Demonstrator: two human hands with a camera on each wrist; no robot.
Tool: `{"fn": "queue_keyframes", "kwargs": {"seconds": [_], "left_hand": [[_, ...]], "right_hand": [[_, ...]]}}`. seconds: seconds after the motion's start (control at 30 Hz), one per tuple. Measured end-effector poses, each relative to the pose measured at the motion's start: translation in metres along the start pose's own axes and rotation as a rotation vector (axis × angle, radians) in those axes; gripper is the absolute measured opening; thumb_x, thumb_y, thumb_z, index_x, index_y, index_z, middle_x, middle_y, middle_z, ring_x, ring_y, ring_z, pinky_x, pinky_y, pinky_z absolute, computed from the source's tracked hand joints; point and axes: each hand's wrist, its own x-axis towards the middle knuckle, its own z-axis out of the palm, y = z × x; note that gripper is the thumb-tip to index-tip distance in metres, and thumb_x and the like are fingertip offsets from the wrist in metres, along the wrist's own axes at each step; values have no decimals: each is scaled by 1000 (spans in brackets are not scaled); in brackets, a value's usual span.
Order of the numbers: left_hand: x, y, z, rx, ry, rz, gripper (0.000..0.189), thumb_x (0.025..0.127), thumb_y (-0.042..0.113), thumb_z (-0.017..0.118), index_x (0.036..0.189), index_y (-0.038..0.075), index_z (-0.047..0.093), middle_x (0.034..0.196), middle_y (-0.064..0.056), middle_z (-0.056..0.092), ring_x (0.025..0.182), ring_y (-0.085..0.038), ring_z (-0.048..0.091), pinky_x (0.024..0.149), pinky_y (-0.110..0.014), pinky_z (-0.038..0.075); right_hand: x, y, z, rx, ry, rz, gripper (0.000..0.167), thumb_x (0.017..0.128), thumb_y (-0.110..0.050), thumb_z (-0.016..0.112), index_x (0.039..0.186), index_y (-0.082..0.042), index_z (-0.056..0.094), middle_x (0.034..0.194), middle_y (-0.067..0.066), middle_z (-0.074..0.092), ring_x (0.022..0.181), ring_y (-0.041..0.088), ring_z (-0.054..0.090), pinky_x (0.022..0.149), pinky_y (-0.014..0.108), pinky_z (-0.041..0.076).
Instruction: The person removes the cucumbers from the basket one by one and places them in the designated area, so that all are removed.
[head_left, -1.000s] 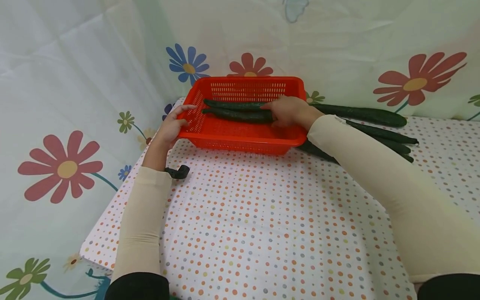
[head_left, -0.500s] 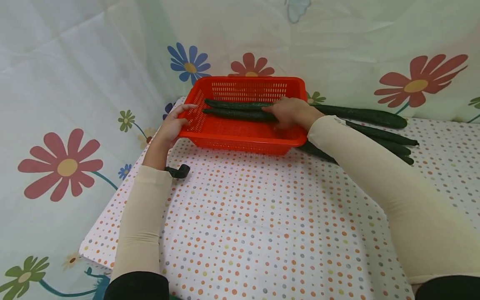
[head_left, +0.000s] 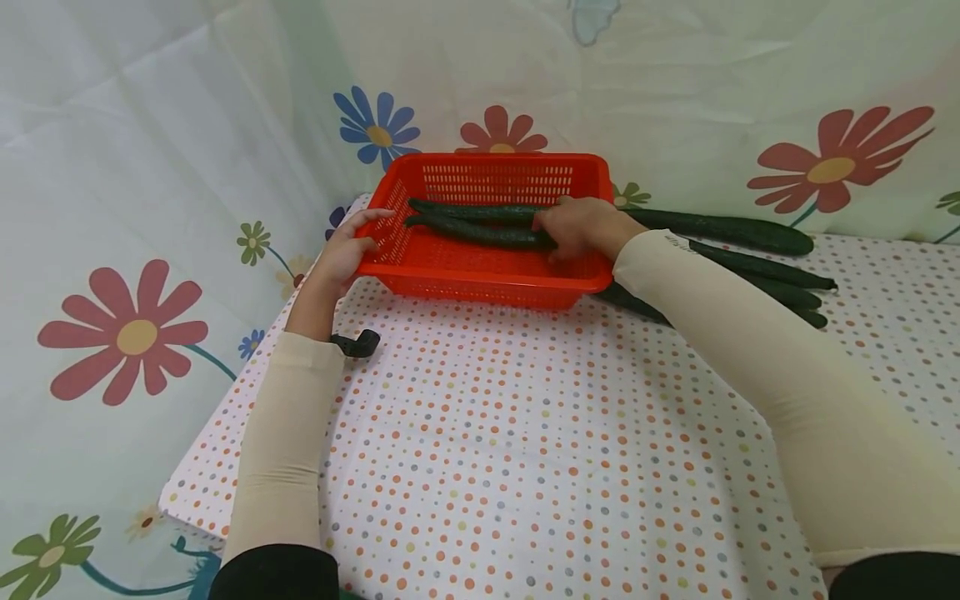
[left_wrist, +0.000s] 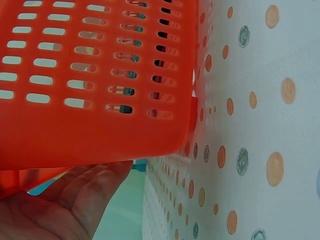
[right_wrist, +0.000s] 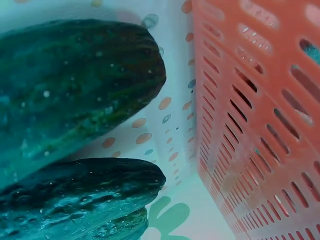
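A red plastic basket [head_left: 480,287] with slotted walls stands at the back of the table. Inside it, two dark green cucumbers lie lengthwise, a rear cucumber [head_left: 472,212] and a front cucumber [head_left: 480,233]. My left hand [head_left: 343,254] grips the basket's left rim; in the left wrist view the hand [left_wrist: 85,195] shows below the rim. Reaching over the right wall, my right hand [head_left: 581,227] holds the right end of the front cucumber, and its fingertips are partly hidden. The right wrist view shows only cucumbers outside the basket and its slotted wall [right_wrist: 255,125].
Right of the basket lie several more cucumbers, one long cucumber [head_left: 727,229] at the back and others partly under my right forearm. A dotted cloth [head_left: 480,433] covers the table. A flowered curtain [head_left: 675,100] hangs directly behind.
The front cucumber has shifted slightly inside the basket and now lies a little more tilted. My right hand has drawn slightly to the right. The left hand and basket stay put.
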Motion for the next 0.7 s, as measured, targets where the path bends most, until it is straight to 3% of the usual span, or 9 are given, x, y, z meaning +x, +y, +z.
{"fn": "queue_keyframes", "kwargs": {"seconds": [0.17,0.4,0.5,0.7], "left_hand": [[1,0,0,1,-4,5,50,95,0,40,134,28,55,150,-7,38,127,-39,50,72,-25,60],[2,1,1,7,2,7,49,95,0,40,134,28,55,150,-7,39,125,-39,51,71,-25,60],[1,0,2,3,-2,7,49,95,0,40,134,27,55,150,-7,38,125,-39,51,71,-25,60],[2,0,3,12,0,8,49,96,0,40,133,28,55,150,-7,39,123,-38,53,71,-25,60]], "right_hand": [[-1,1,-2,13,1,-20,64,87,-33,72,142,-10,48,126,15,61,116,34,48,108,56,42],[-2,2,0,-42,8,-47,42,90,-31,68,125,-8,63,115,14,65,105,30,55,102,50,48],[-3,-1,4,-122,14,-55,45,89,-27,70,128,-8,61,119,15,65,105,31,56,103,51,49],[-4,-8,11,-259,32,-78,45,85,-27,75,121,-5,58,104,14,68,91,30,61,99,48,53]]}}
